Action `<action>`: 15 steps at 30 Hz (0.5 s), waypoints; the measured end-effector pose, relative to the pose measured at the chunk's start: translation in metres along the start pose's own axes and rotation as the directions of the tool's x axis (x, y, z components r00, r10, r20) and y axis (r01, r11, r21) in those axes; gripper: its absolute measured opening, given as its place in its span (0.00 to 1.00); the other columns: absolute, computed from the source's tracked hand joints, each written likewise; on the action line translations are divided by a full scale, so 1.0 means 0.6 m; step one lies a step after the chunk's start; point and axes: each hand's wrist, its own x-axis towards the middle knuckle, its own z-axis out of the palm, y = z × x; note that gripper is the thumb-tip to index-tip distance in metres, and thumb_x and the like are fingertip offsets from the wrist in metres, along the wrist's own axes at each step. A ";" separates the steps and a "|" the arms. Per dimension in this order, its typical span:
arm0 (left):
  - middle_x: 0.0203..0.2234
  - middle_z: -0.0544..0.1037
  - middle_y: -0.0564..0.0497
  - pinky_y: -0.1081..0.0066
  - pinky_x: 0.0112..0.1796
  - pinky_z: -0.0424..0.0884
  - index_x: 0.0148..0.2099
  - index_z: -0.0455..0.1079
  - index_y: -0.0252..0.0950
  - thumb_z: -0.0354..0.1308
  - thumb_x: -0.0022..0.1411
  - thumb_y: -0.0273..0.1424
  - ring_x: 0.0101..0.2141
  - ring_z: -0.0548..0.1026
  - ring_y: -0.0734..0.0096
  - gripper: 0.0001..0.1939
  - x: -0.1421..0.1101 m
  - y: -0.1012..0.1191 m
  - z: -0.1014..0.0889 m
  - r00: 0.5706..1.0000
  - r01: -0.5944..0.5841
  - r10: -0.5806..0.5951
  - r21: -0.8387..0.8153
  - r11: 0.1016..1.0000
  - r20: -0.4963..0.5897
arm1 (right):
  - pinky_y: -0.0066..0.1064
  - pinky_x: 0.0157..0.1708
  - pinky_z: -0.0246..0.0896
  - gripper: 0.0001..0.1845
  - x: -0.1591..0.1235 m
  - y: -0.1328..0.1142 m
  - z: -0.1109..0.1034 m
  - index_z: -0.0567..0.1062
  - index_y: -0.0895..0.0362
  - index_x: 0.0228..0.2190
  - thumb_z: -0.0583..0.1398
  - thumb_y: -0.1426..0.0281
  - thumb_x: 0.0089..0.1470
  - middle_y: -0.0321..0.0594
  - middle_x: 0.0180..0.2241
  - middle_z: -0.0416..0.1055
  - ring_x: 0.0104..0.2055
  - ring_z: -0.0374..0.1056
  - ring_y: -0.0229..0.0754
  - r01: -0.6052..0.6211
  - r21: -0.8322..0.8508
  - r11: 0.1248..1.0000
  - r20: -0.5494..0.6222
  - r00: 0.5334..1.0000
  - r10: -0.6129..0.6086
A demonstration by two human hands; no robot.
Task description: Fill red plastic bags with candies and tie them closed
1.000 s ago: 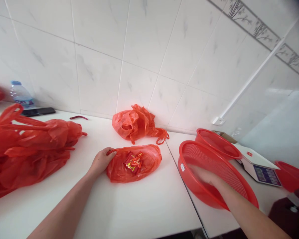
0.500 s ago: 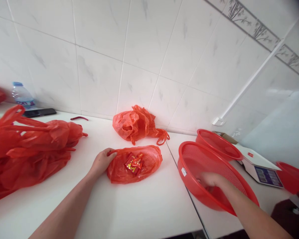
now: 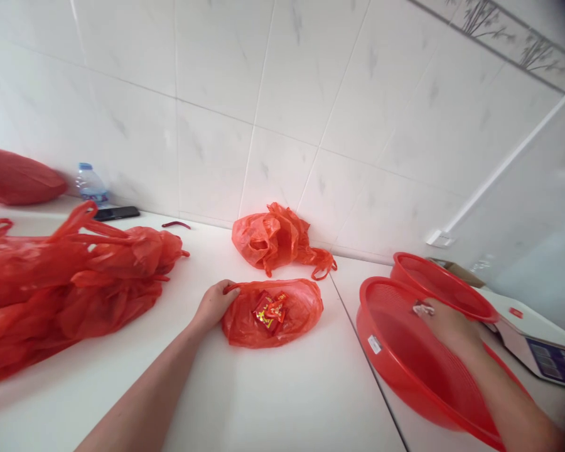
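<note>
White smooth desk. Near right, deep red plastic mesh basket; right hand over it, fingertips closed on a small shiny piece, too blurred to identify. Left hand pinches the rim of a thin red plastic bag, likely keeping its mouth wide; glossy red printed packets inside. Behind, crumpled orange-red plastic bag by the tiled wall, probably parked out of the way.
</note>
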 end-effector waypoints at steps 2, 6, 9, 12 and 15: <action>0.28 0.79 0.50 0.71 0.30 0.68 0.34 0.71 0.37 0.52 0.53 0.39 0.30 0.76 0.63 0.13 0.002 -0.002 0.001 1.000 -0.006 0.006 0.009 1.000 -0.016 | 0.34 0.26 0.54 0.08 -0.003 -0.052 -0.013 0.72 0.53 0.29 0.56 0.63 0.51 0.46 0.32 0.73 0.31 0.68 0.46 0.084 -0.001 0.996 0.058 0.995 -0.084; 0.28 0.79 0.50 0.71 0.30 0.68 0.33 0.71 0.37 0.52 0.53 0.38 0.31 0.76 0.64 0.12 0.003 -0.005 0.003 0.999 -0.009 0.010 0.016 1.000 -0.032 | 0.32 0.34 0.60 0.11 -0.058 -0.194 -0.021 0.73 0.51 0.36 0.55 0.60 0.52 0.40 0.40 0.70 0.38 0.68 0.44 0.278 0.203 0.939 -0.016 0.960 -0.281; 0.29 0.79 0.51 0.71 0.31 0.68 0.34 0.71 0.38 0.52 0.53 0.38 0.31 0.76 0.64 0.11 0.001 -0.005 0.002 0.999 -0.013 0.014 0.013 1.000 -0.046 | 0.29 0.33 0.61 0.11 -0.107 -0.292 0.012 0.72 0.52 0.35 0.54 0.61 0.53 0.37 0.36 0.72 0.36 0.69 0.40 0.251 0.539 0.804 0.181 0.898 -0.401; 0.30 0.80 0.51 0.71 0.32 0.69 0.34 0.71 0.38 0.51 0.53 0.37 0.32 0.76 0.65 0.11 -0.003 -0.003 0.002 0.998 -0.017 0.017 0.004 1.000 -0.061 | 0.28 0.31 0.59 0.08 -0.123 -0.353 0.073 0.70 0.53 0.29 0.55 0.62 0.51 0.35 0.30 0.72 0.32 0.68 0.39 0.202 0.607 0.769 0.290 0.844 -0.451; 0.31 0.79 0.50 0.71 0.32 0.69 0.34 0.71 0.38 0.51 0.54 0.38 0.32 0.76 0.65 0.11 -0.006 -0.002 0.003 0.997 -0.026 0.026 -0.006 1.000 -0.072 | 0.27 0.28 0.56 0.06 -0.108 -0.378 0.138 0.68 0.53 0.27 0.56 0.64 0.48 0.33 0.25 0.71 0.28 0.66 0.38 0.169 0.567 0.806 0.328 0.852 -0.408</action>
